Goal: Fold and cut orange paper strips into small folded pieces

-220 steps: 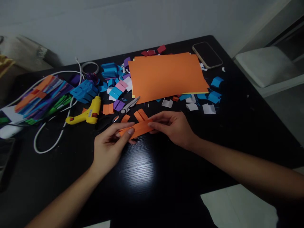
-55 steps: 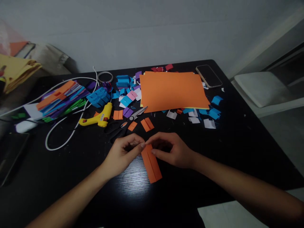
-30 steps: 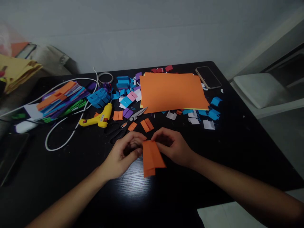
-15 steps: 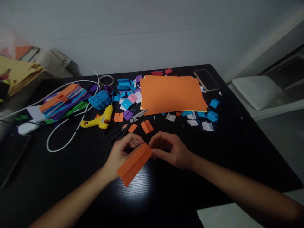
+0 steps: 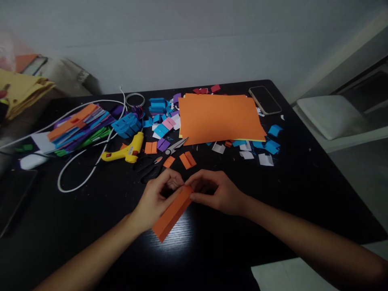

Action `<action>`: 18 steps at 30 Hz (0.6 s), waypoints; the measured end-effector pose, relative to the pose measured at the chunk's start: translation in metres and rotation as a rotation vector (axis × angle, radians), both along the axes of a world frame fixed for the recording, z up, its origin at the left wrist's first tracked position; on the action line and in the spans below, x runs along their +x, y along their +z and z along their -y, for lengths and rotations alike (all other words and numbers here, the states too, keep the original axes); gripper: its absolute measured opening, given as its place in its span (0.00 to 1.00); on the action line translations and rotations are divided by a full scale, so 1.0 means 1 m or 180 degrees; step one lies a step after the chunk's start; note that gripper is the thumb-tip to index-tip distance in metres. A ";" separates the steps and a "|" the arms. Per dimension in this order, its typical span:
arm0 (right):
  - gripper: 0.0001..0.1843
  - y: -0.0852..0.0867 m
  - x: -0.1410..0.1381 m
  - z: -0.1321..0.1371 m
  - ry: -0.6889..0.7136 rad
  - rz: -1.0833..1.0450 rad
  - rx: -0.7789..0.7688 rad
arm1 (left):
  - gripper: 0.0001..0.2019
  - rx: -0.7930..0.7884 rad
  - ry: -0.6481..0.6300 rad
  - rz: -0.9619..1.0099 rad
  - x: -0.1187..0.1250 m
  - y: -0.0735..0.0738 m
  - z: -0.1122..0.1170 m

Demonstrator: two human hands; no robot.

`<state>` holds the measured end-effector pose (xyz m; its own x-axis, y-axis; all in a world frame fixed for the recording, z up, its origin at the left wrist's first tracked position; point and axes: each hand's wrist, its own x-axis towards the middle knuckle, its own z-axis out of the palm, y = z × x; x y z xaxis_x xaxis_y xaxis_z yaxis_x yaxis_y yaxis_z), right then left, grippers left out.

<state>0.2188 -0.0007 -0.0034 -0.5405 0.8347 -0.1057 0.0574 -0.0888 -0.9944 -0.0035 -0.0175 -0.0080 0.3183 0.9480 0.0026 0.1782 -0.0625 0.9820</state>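
Note:
A creased strip of orange paper (image 5: 172,215) slants between my hands above the black table. My left hand (image 5: 157,198) is closed on its left long side, the thumb lying along it. At the strip's upper end, my right hand (image 5: 216,192) pinches the corner between thumb and fingers. Just beyond my hands lie a pair of black-handled scissors (image 5: 167,152), partly hidden by the left hand, and a folded orange paper piece (image 5: 187,160).
A stack of orange sheets (image 5: 222,119) lies at the back, with blue and white paper scraps around it. Left of it are a yellow glue gun (image 5: 127,150), a looping white cable (image 5: 62,178) and folded paper strips (image 5: 80,127). A phone (image 5: 265,100) rests at the back right.
The orange strip has folded further along its lengthwise crease and looks narrower. My left thumb now lies along it, and my right fingers have come over its upper end.

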 end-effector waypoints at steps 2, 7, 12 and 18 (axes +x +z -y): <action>0.13 0.000 0.000 0.000 -0.0028 0.0032 -0.0009 | 0.06 0.0034 -0.0040 0.0031 0.001 0.001 0.000; 0.12 0.000 0.000 0.001 -0.0100 -0.0042 -0.0014 | 0.10 0.0373 -0.0257 -0.0139 -0.003 0.006 -0.002; 0.11 0.001 -0.001 0.000 -0.0202 -0.0020 -0.0039 | 0.15 0.1429 -0.0371 -0.0743 -0.012 0.012 -0.002; 0.11 0.002 0.000 0.000 -0.0255 -0.0039 -0.0022 | 0.12 0.1695 -0.0547 -0.0870 -0.013 0.014 -0.002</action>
